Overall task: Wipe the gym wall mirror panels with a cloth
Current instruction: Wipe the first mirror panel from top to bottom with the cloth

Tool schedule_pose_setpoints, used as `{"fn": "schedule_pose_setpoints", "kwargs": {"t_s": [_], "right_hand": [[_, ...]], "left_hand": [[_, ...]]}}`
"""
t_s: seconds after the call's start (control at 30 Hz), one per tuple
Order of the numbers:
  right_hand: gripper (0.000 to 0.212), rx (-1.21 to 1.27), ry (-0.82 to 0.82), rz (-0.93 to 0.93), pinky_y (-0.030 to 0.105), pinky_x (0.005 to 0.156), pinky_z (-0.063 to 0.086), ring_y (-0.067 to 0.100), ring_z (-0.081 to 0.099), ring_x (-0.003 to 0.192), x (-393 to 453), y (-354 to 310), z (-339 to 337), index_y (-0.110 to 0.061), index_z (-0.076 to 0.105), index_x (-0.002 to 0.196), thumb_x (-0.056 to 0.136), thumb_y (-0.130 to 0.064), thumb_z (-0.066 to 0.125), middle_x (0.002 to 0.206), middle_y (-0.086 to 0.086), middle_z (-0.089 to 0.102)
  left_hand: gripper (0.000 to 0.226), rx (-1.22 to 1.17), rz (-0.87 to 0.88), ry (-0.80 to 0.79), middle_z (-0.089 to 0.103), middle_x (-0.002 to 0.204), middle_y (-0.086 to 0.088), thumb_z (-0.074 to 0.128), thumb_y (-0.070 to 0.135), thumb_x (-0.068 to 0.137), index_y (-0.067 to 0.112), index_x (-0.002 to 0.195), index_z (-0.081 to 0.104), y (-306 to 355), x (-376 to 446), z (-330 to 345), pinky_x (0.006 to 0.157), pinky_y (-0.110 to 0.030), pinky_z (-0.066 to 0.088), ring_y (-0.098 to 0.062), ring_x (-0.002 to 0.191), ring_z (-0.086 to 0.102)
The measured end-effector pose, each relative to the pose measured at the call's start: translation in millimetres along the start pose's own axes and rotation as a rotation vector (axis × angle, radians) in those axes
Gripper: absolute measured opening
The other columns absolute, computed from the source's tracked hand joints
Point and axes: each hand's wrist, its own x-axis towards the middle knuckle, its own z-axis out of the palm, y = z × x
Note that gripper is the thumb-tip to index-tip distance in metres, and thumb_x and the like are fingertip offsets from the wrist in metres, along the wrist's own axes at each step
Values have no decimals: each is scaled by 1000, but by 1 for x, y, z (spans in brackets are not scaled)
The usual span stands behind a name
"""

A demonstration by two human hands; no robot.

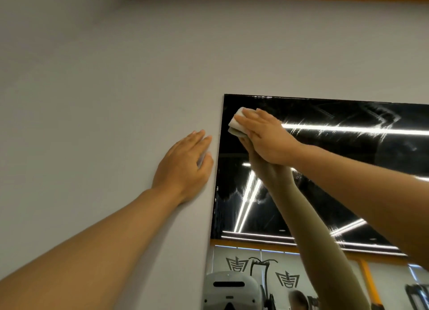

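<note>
right hand (262, 138), centre of the frame: fingers extended flat, pressing a folded white cloth (236, 124) against the upper left corner of the mirror panel (348, 170). left hand (185, 168), left of centre: palm resting on the grey wall (104, 77), fingers released and straight, fingertips just beside the mirror's left edge. streaks show on the glass at right.
</note>
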Motion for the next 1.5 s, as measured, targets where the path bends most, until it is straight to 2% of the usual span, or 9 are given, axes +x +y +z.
{"fn": "schedule_pose_setpoints", "kwargs": {"t_s": [0.13,0.33,0.53,0.67,0.77,0.97,1.1,1.3,1.5], "right_hand": [[48,124,-75,-217,14,111,-21,2,-14,148,-83,-42,13,-39,23,153,107,-29,30,163,-17,6],[63,-10,-321,-561,31,117,-11,3,-18,148,-165,-59,7,-44,15,155,104,-23,47,163,-21,-2],[49,44,-53,-132,13,112,-16,12,-3,151,-101,9,-12,-32,26,154,107,-24,37,164,-7,15],[46,18,64,186,39,120,4,31,15,150,-83,50,-21,-21,38,150,106,-27,34,161,7,28],[51,-16,104,-95,36,119,8,38,28,145,-120,28,-13,-14,48,144,94,-18,35,153,14,41],[64,-24,-328,-626,37,120,-1,9,-9,151,-220,-5,-14,-42,18,155,100,-24,46,165,-16,4],[56,-28,-257,-456,32,120,4,6,-5,151,-196,39,-27,-44,20,154,102,-29,36,164,-20,4],[45,56,9,243,30,119,1,26,9,151,-145,100,-62,-24,35,151,106,-24,37,162,4,23],[59,-21,-85,-265,27,123,-3,16,9,152,-227,68,-37,-29,38,150,96,-8,48,162,-3,24]], "left_hand": [[56,1,-9,-25,24,161,12,30,41,97,28,152,36,1,1,-3,114,-13,2,-2,149,15],[67,30,-21,-72,25,162,6,26,44,90,23,152,37,5,0,-7,114,-12,0,-6,150,15],[70,122,-33,-156,14,165,7,25,56,95,23,156,24,12,-3,-10,119,-20,0,-5,151,6],[61,173,-79,-177,9,165,9,31,48,104,23,158,19,21,-3,-11,119,-23,1,-5,151,3],[62,205,-101,-192,9,166,7,30,48,104,23,158,17,25,-5,-11,120,-26,3,-7,152,3],[60,247,-178,-216,8,166,3,29,44,105,19,158,18,42,-6,-13,121,-31,6,-13,153,5],[58,273,-231,-241,10,166,6,31,44,105,20,157,23,50,-7,-17,120,-36,15,-14,152,10],[57,280,-297,-256,13,166,4,33,42,105,19,156,25,57,-2,-14,120,-41,18,-18,152,13],[57,275,-327,-251,12,166,2,33,41,106,18,157,23,61,-7,-11,120,-43,18,-21,152,13]]}}
